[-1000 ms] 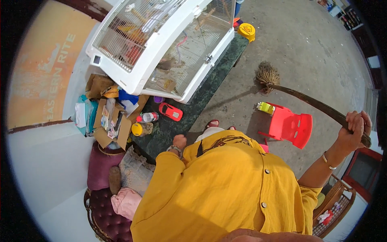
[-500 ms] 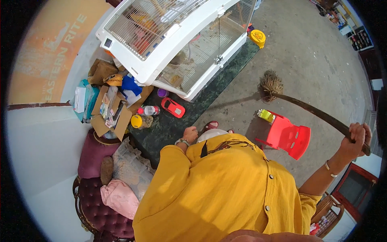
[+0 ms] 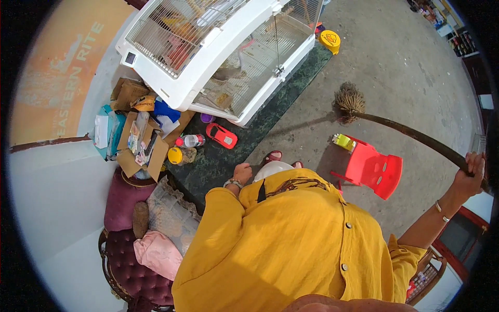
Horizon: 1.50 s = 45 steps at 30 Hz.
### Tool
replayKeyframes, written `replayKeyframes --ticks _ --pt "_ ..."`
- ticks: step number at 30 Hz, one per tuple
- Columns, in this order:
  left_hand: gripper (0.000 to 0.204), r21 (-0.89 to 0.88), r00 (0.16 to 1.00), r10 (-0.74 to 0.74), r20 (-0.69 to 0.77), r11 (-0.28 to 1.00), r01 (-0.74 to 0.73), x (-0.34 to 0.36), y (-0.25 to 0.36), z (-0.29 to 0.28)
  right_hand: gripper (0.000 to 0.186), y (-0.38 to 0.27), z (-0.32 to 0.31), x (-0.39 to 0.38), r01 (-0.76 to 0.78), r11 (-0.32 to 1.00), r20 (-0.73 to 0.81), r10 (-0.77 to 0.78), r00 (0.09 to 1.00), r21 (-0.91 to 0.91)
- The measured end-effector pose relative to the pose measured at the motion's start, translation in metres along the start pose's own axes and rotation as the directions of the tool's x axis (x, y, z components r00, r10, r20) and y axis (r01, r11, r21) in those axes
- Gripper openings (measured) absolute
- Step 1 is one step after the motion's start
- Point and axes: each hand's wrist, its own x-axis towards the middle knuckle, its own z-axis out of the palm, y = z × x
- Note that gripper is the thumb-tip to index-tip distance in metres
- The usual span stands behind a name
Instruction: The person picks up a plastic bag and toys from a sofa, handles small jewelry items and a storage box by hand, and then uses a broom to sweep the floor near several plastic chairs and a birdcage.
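Note:
At the far right my right hand [image 3: 474,169] is wrapped round the upper end of a long dark wooden broom handle [image 3: 416,132]. The broom's bushy brown head [image 3: 350,103] is over the grey floor. My left hand [image 3: 243,173] is curled beside the dark green marbled table's edge, next to a white thing [image 3: 274,169] at my lap. Whether anything is inside its fingers I cannot make out. Close to the broom stands a small red plastic chair [image 3: 370,169] with a yellow-green figure [image 3: 343,142] on it.
On the table [image 3: 208,171] stand a large white cage [image 3: 234,78], a red toy car [image 3: 222,135], a bottle [image 3: 190,141], a yellow-lidded jar [image 3: 182,155] and an open cardboard box [image 3: 143,148]. A purple tufted armchair [image 3: 135,265] sits at the lower left.
My right hand has moved a little outward and up, taking the handle's upper end with it. The broom head has barely shifted. My left hand stays put; the view has tilted slightly.

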Motion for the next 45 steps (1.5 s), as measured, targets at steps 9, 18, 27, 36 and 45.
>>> replayKeyframes --ticks 9,18,27,36,45 --pt "0.037 -0.137 0.993 -0.103 -0.052 0.986 0.095 -0.011 0.097 0.010 0.010 -0.003 0.011 -0.007 -0.042 0.998 -0.067 0.040 0.997 -0.035" --pt "0.042 -0.341 0.969 0.241 0.053 0.916 -0.209 0.028 0.198 -0.001 0.014 -0.006 0.005 -0.015 -0.022 1.000 -0.050 0.023 0.998 0.005" --pt "0.049 -0.339 0.913 0.358 -0.194 0.849 -0.405 0.043 0.236 0.015 0.016 -0.008 0.003 -0.022 0.019 1.000 -0.015 -0.019 1.000 0.010" --pt "0.040 -0.184 0.991 -0.066 0.115 0.979 0.086 0.008 0.118 0.026 0.022 -0.019 -0.006 -0.027 -0.048 0.996 -0.182 0.034 0.983 -0.072" --pt "0.038 -0.208 0.961 -0.275 0.022 0.939 0.274 0.014 0.104 0.015 0.023 -0.016 -0.010 -0.027 -0.045 0.999 -0.181 0.039 0.983 -0.027"
